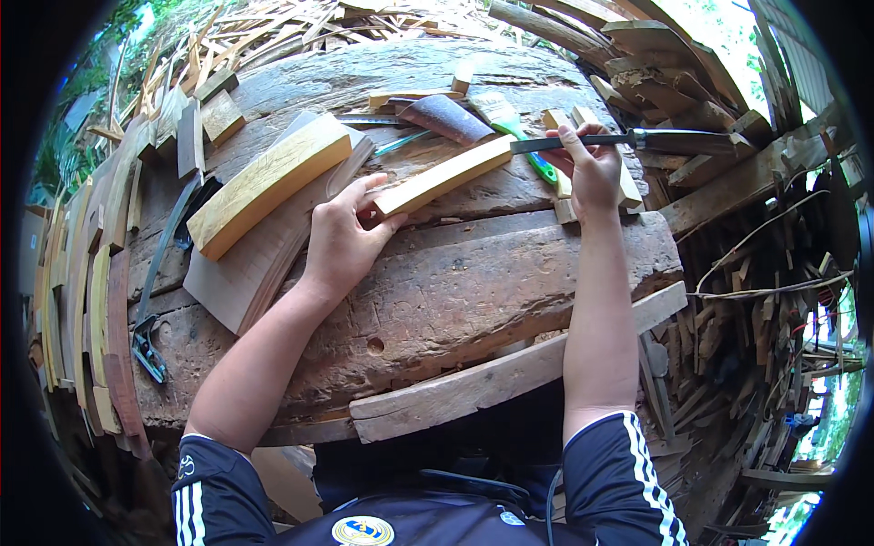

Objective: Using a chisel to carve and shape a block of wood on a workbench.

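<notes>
A short, pale yellow wooden block (446,175) lies slantwise over the workbench. My left hand (348,218) grips its left end between thumb and fingers. My right hand (587,164) is closed on the dark blade of a chisel (678,140), whose black handle points right. The chisel's tip is at the block's far right end; whether it touches cannot be told. Left of my left hand, a larger yellow wooden beam (269,187) rests on a stack of brown boards (250,273). Beyond the block lie a curved brown piece (446,118) and a green-handled brush (501,114).
The thick, worn wooden workbench (437,291) has a loose plank (510,378) along its near edge. A bow-shaped saw (150,337) lies at the left, beside rows of upright wood strips (100,300). Scrap wood (674,73) is piled at the right, offcuts (309,27) at the back.
</notes>
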The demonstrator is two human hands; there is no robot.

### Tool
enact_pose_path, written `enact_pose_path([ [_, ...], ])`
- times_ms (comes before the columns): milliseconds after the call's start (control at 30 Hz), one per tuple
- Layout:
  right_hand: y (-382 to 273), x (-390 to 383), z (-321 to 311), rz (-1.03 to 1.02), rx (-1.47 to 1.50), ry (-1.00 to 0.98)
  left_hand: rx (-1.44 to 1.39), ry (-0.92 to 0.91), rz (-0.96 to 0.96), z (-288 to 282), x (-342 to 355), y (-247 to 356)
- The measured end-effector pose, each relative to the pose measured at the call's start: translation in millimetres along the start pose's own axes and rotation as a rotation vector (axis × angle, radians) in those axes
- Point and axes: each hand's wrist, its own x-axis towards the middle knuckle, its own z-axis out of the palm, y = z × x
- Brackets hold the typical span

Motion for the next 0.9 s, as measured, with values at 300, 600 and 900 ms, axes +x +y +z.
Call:
enact_pose_path([
  [300,7,11,-26,0.157,0.114,0.044,0.007,-0.040,0.068,0,3,2],
  [600,9,-8,13,0.271,0.071,-0.090,0.096,0.005,0.119,1,2,0],
  [900,-1,3,-19,0.207,0.050,0.023,0.040,-0.025,0.059,2,3,5],
])
